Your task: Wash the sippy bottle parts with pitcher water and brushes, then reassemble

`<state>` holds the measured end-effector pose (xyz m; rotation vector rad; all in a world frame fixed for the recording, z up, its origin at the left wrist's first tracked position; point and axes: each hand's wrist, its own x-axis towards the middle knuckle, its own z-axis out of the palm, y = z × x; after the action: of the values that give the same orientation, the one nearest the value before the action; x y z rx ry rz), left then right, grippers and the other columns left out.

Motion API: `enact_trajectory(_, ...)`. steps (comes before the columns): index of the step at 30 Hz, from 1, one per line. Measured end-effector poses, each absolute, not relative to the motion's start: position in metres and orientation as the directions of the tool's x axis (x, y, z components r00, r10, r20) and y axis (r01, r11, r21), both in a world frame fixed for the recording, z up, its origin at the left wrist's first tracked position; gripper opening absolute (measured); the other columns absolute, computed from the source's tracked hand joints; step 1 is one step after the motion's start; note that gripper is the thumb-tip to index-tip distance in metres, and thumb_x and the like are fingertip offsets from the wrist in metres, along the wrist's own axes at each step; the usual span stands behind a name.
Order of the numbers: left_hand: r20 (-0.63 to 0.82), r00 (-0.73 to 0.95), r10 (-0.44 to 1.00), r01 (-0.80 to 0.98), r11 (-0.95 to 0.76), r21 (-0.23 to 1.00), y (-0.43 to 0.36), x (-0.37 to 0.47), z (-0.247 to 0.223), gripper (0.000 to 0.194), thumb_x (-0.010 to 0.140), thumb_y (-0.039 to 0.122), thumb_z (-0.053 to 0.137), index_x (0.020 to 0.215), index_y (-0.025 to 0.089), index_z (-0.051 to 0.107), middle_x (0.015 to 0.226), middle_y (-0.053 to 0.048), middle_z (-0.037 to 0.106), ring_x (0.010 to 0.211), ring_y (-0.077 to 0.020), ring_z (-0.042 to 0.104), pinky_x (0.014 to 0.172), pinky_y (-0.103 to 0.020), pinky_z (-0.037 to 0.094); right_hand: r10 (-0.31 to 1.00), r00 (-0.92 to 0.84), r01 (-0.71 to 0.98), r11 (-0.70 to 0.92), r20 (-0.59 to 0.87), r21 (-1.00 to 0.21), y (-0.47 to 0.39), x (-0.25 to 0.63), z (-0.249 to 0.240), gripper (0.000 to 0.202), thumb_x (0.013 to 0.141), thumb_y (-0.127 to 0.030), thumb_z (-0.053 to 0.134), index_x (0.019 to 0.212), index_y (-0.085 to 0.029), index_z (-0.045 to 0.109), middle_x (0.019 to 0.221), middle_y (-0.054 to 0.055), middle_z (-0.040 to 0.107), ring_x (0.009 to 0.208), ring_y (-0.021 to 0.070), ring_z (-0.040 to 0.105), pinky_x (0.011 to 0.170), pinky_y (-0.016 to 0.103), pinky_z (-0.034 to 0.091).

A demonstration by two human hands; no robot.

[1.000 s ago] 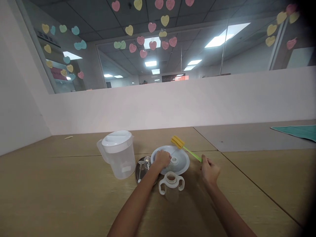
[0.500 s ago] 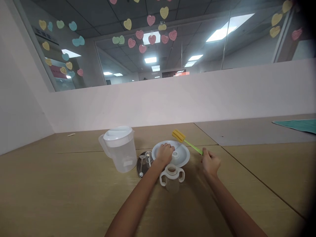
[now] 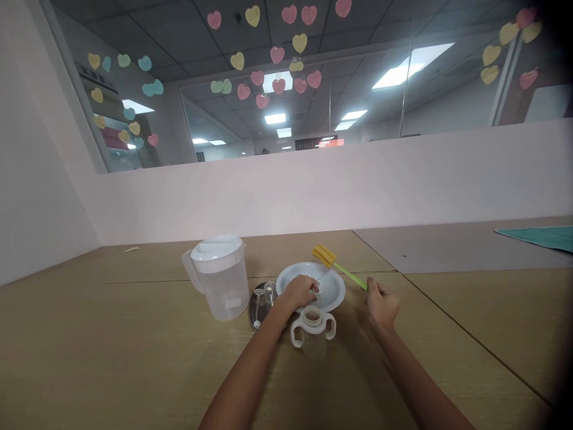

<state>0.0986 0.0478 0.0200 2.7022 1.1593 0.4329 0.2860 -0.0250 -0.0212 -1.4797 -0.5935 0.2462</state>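
My right hand (image 3: 382, 303) grips the green handle of a sponge brush (image 3: 350, 276), its yellow sponge head raised beyond the bowl. Inside the white bowl (image 3: 335, 294), my left hand (image 3: 302, 291) has its fingers curled down over a small white ring-shaped part, mostly covered by them. Just in front of the bowl stands a clear baby bottle (image 3: 314, 343) with a white two-handled collar and an open top. Left of the bowl, partly behind my left forearm, a dark round tray (image 3: 254, 312) carries a straw piece with a white weighted end (image 3: 257, 307) and a clear cap (image 3: 270, 291).
A lidded translucent pitcher (image 3: 221, 283) stands to the left of the tray. On the far right lies a green cloth (image 3: 544, 239). A small pale strip (image 3: 131, 249) rests near the white wall (image 3: 268, 200) at the back of the wooden table (image 3: 134, 358).
My left hand has closed over the white ring-shaped part, which showed beside its fingers before. My right hand still holds the sponge brush. The whole view has shifted slightly downward in the picture.
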Motion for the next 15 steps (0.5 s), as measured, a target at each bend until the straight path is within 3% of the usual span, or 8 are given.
enact_trajectory(3,0.314,0.58,0.752,0.677,-0.659,0.327,0.04,0.095,0.026,0.024,0.068,0.02,0.059,0.092,0.016,0.061,0.089,-0.004,0.061,0.079,-0.0158,0.057,0.073,-0.027,0.045,0.504,0.834,0.187,0.122,0.224,-0.975,-0.026,0.285,-0.02,0.033,0.069,-0.042,0.046,0.045,-0.019,0.042,0.039,-0.005,0.027,0.046,0.0114,0.032,0.046,0.025,0.026)
enact_trajectory(8,0.555,0.316,0.77,0.383,-0.639,0.667,0.014,0.073,0.035,0.04,0.071,0.018,0.056,0.109,0.019,0.046,0.099,-0.004,0.056,0.073,-0.0103,0.057,0.069,-0.024,0.047,0.562,0.763,0.251,0.199,0.32,-0.947,-0.03,0.282,-0.017,0.027,0.065,-0.033,0.045,0.046,-0.021,0.03,0.044,-0.006,0.024,0.049,0.0094,0.026,0.046,0.024,0.024)
enact_trajectory(11,0.636,0.181,0.751,0.33,-0.655,0.68,-0.004,0.049,0.03,0.037,0.072,0.016,0.054,0.108,0.018,0.045,0.096,-0.004,0.057,0.082,-0.0124,0.056,0.076,-0.026,0.046,0.61,0.661,0.39,0.219,0.437,-0.894,-0.034,0.277,-0.013,0.028,0.066,-0.034,0.044,0.047,-0.021,0.027,0.048,-0.004,0.024,0.051,0.0094,0.027,0.049,0.024,0.024)
enact_trajectory(13,0.657,0.096,0.748,0.429,-0.627,0.65,-0.014,0.03,0.021,0.034,0.073,0.017,0.052,0.106,0.018,0.045,0.094,-0.005,0.058,0.084,-0.0146,0.056,0.078,-0.029,0.045,0.61,0.64,0.464,0.178,0.467,-0.868,-0.036,0.275,-0.012,0.029,0.067,-0.036,0.043,0.046,-0.019,0.03,0.049,-0.004,0.025,0.052,0.0093,0.028,0.05,0.023,0.025)
enact_trajectory(15,0.651,0.115,0.75,0.577,-0.584,0.571,-0.02,0.013,0.009,0.029,0.074,0.018,0.05,0.103,0.018,0.048,0.095,-0.006,0.058,0.089,-0.0181,0.055,0.081,-0.034,0.044,0.595,0.647,0.514,0.123,0.478,-0.849,-0.038,0.273,-0.011,0.032,0.068,-0.038,0.042,0.046,-0.018,0.035,0.051,-0.003,0.026,0.051,0.0087,0.03,0.051,0.022,0.024)
